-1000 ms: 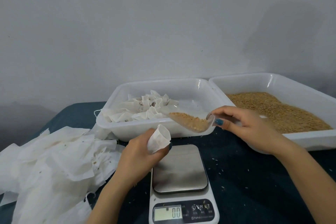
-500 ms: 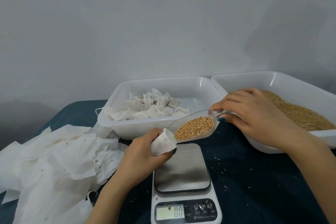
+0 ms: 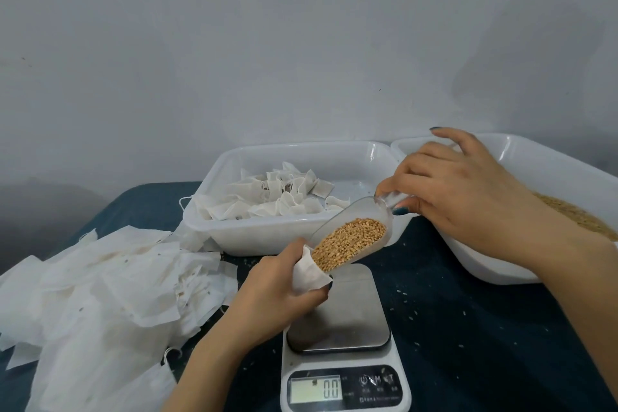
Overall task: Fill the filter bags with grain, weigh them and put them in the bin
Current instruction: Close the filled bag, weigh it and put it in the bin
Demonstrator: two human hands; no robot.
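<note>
The left hand (image 3: pixel 274 291) holds one small filter bag (image 3: pixel 307 274) just above the far left corner of the scale (image 3: pixel 347 318), fingers and thumb curled round its sides so the mouth stays open. The right hand (image 3: pixel 468 197) pinches the handle of a clear scoop (image 3: pixel 364 211) between thumb and fingertips, its other fingers spread loose. The scoop is tipped so that its lip sits at the bag's mouth. Most of the grain (image 3: pixel 347 241) lies in the scoop, so I judge this pour has barely begun.

The scale stands at the near edge of the desk (image 3: pixel 468 344); its plate is bare and the display (image 3: pixel 331 390) reads zero, so this bag is not yet weighed.

At the back of the desk the bin (image 3: pixel 261 237) holds a cluster of filled bags (image 3: pixel 281 197), bunched toward its left side, so several rounds look finished. Beside it, at the back right corner, the grain tray (image 3: pixel 485 264) has plenty left. Along the left edge sprawls a big heap of empty bags (image 3: pixel 100 288), so I judge that most of the job lies ahead. For this bag, filling, weighing and dropping it in the bin all remain.
</note>
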